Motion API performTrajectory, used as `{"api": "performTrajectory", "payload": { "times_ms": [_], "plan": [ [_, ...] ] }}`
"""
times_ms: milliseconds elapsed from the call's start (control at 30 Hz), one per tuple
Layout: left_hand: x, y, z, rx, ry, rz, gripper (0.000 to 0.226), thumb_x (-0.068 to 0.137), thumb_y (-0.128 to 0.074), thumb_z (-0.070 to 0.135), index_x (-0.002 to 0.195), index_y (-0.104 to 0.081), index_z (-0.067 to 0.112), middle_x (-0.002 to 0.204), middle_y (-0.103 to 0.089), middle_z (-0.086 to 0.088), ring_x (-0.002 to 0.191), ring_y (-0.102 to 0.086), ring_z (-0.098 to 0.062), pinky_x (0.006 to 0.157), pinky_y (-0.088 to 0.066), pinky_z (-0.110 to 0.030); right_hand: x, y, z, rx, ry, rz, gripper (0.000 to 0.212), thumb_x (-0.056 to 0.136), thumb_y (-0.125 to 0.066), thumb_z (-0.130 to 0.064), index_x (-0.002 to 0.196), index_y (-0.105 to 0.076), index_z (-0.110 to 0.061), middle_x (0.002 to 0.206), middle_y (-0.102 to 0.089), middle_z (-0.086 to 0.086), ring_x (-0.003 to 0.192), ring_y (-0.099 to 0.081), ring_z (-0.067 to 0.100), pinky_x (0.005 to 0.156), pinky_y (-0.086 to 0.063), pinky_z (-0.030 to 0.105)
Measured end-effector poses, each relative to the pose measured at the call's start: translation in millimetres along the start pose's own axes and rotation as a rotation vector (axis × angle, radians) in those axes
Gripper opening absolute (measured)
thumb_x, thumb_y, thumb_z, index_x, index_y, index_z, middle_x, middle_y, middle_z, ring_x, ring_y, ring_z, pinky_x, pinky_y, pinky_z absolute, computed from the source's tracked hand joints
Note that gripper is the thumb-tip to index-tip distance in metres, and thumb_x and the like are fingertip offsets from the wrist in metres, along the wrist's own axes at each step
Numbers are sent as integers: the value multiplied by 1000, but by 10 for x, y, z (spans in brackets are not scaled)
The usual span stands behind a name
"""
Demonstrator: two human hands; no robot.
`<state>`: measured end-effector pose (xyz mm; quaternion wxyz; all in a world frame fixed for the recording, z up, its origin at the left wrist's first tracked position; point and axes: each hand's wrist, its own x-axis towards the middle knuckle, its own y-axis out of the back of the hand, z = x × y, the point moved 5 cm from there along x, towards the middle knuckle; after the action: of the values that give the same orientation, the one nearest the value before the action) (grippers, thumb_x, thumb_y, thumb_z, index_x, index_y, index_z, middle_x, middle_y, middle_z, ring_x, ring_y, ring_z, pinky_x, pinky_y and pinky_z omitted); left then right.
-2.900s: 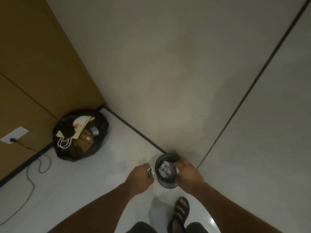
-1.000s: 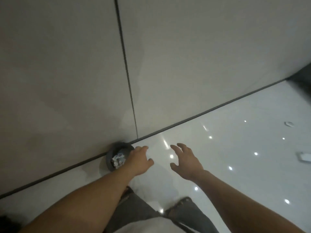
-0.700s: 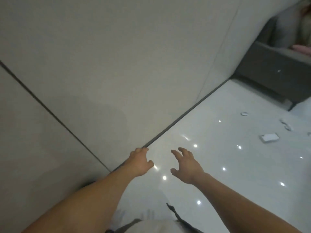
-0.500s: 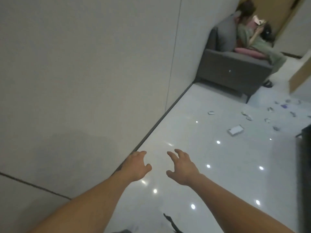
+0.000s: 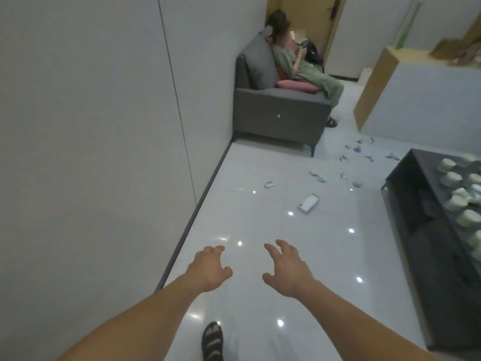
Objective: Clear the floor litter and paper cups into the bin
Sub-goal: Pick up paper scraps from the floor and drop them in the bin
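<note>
My left hand [image 5: 210, 269] and my right hand [image 5: 287, 269] reach forward over the glossy white floor, fingers loosely spread, and both hold nothing. Well ahead of them a flat white packet [image 5: 308, 203] lies on the tiles. Beyond it several small scraps of litter [image 5: 318, 175] are scattered toward the sofa. Several pale paper cups [image 5: 453, 178] stand on a black low table [image 5: 426, 230] at the right. The bin is out of view.
A white wall [image 5: 104, 152] with a dark skirting runs along the left. A grey sofa [image 5: 281, 110] with a seated person stands against the far wall. A wood-edged white counter [image 5: 416, 100] is at the far right. My sandalled foot [image 5: 213, 341] shows at the bottom.
The view has swung right, away from the small bin by the wall, to the littered floor, sofa and table. Both hands stay empty and spread in front of me.
</note>
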<state>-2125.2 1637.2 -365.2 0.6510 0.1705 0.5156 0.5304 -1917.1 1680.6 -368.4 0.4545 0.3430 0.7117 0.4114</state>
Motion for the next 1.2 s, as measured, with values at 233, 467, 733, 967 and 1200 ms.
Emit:
{"api": "performTrajectory", "payload": {
  "times_ms": [233, 467, 733, 967, 1200],
  "plan": [
    [1218, 550, 721, 99, -159, -64, 70, 88, -51, 43, 149, -23, 23, 150, -29, -5, 135, -30, -26, 107, -36, -41, 726, 647, 508, 40, -185, 62, 78, 90, -55, -47, 153, -14, -30, 161, -5, 0, 146, -9, 24, 108, -37, 46],
    [2234, 744, 1504, 167, -218, -108, 70, 87, -52, 42, 149, -24, 23, 148, -31, -6, 134, -32, -27, 106, -37, -39, 1467, 1047, 1241, 91, -273, 79, 78, 90, -54, -48, 154, -13, -30, 161, -4, 0, 146, -10, 25, 109, -36, 45],
    [3474, 1043, 2519, 208, -181, -84, 69, 87, -51, 44, 148, -25, 23, 147, -32, -6, 133, -33, -27, 104, -38, -39, 2654, 1731, 2228, 100, -245, 90, 78, 89, -55, -48, 153, -15, -30, 160, -8, 1, 143, -16, 26, 105, -39, 45],
    [4299, 1048, 3152, 154, -135, -121, 70, 88, -51, 44, 149, -24, 22, 148, -31, -7, 133, -34, -27, 105, -38, -39, 3393, 2191, 2953, 87, -254, 47, 76, 87, -55, -47, 151, -19, -29, 158, -11, 0, 142, -18, 26, 102, -40, 44],
    [5522, 1148, 3574, 132, -140, -201, 71, 88, -50, 45, 150, -22, 21, 148, -31, -8, 134, -33, -29, 106, -35, -37, 4387, 2458, 3485, 62, -276, 0, 78, 85, -55, -52, 150, -19, -28, 158, -11, 0, 141, -17, 26, 102, -39, 44]
  ]
}}
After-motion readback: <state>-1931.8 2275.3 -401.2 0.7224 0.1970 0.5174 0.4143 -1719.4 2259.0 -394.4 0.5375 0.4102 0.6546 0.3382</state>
